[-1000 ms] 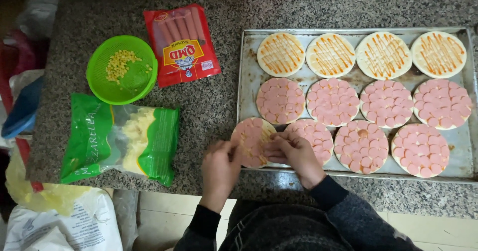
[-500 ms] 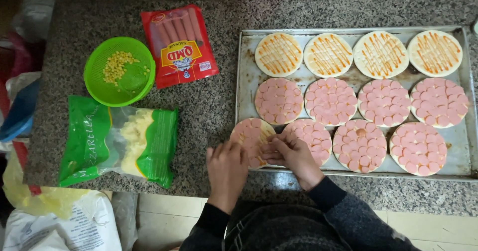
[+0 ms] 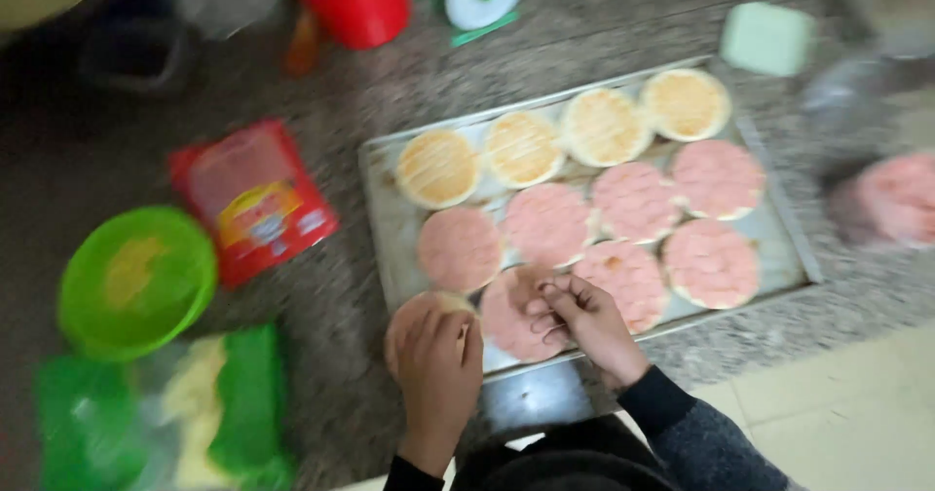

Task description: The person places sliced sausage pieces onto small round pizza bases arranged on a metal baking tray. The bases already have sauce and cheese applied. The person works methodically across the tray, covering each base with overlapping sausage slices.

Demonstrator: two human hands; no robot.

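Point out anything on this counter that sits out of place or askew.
One round under the left hand overhangs the tray at its near-left corner, half on the counter; the others lie inside in rows. The right hand touches the neighbouring round. Nothing looks spilled.

Speckled grey granite counter [image 3: 623,33]; pale tile floor [image 3: 838,413] lwr right.

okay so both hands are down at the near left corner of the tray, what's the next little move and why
Probably set the round base under the left hand into the open corner of the tray. It sits at the tray's edge, looks bare, and the right hand rests on the sliced-sausage round beside it, though the picture is blurred.
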